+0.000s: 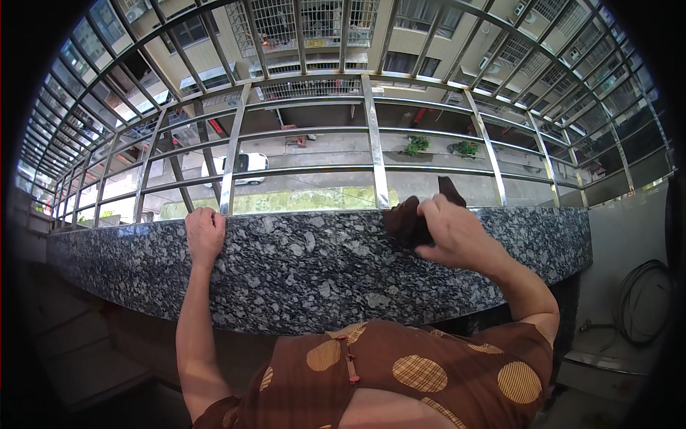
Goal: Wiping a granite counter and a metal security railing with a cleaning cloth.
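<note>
A dark brown cloth (406, 222) is bunched in my right hand (455, 230), just above the far edge of a speckled black-and-grey granite ledge (300, 268). One end of the cloth sticks up beyond my fingers. Farther left, my left hand (206, 228) rests at the ledge's far edge, beside the foot of a metal upright (233, 155). Its fingers are curled over, and whether they grip the edge or a bar is hidden. A metal railing (376, 155) of uprights and crossbars rises along the ledge.
Curved cage bars (343, 37) close in overhead and at both sides. Far below lie a street with a parked white vehicle (252, 167) and green plants (417, 145). A coiled black hose or cable (621, 305) hangs on the right wall, near a tap-like fitting (596, 325).
</note>
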Demonstrator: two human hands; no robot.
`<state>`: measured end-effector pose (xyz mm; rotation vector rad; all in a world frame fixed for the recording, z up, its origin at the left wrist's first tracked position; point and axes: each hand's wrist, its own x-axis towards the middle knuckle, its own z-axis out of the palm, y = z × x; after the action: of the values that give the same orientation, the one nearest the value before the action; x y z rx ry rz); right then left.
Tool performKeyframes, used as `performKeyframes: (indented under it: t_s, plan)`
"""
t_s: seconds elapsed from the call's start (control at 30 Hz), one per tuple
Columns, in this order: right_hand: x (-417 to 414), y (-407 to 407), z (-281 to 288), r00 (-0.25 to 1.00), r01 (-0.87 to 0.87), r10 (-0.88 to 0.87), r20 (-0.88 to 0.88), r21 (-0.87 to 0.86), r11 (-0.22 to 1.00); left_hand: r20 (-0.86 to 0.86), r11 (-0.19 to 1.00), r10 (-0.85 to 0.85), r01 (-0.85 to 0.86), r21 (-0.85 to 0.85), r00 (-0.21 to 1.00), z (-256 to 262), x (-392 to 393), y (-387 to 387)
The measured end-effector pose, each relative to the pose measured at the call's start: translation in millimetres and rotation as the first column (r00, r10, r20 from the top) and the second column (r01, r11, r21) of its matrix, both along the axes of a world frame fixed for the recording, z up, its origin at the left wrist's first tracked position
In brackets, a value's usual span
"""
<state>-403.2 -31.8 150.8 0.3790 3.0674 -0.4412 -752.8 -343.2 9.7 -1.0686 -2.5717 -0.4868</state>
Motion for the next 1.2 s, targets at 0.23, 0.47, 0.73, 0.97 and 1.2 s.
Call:
performKeyframes:
  t_s: [0.23, 0.47, 0.73, 0.97, 1.2]
  plan:
    - [45.5, -15.0, -5.7, 0.904, 0.024, 0.091, 0.418, -0.263, 0.964, -0.04, 1.0, -0.021, 0.021, -0.005, 0.999, -3.2, -1.6, 4.8]
    - [35.1, -47.9, -74.9, 0.867, 0.455, -0.492, 0.085, 0.269, 0.849, -0.01, 0.999, -0.026, 0.026, -0.018, 1.0, -2.1, 1.1, 7.6]
    - [-24.7, -37.5, -99.4, 0.966, 0.071, -0.064, -0.252, 0.019, 0.997, -0.017, 0.999, 0.027, -0.027, -0.032, 0.999, -0.1, -0.6, 0.8]
    - [-112.9, 31.3, -111.2, 0.817, -0.202, 0.158, -0.555, -0.018, 0.979, -0.018, 0.999, 0.008, -0.008, 0.037, 1.0, 3.0, 4.1, 8.3]
    - [-178.9, 62.1, -147.3, 0.932, -0.345, 0.355, -0.077, 0.119, 0.931, 0.003, 0.997, 0.07, -0.07, 0.014, 0.998, 3.3, 5.8, 8.7]
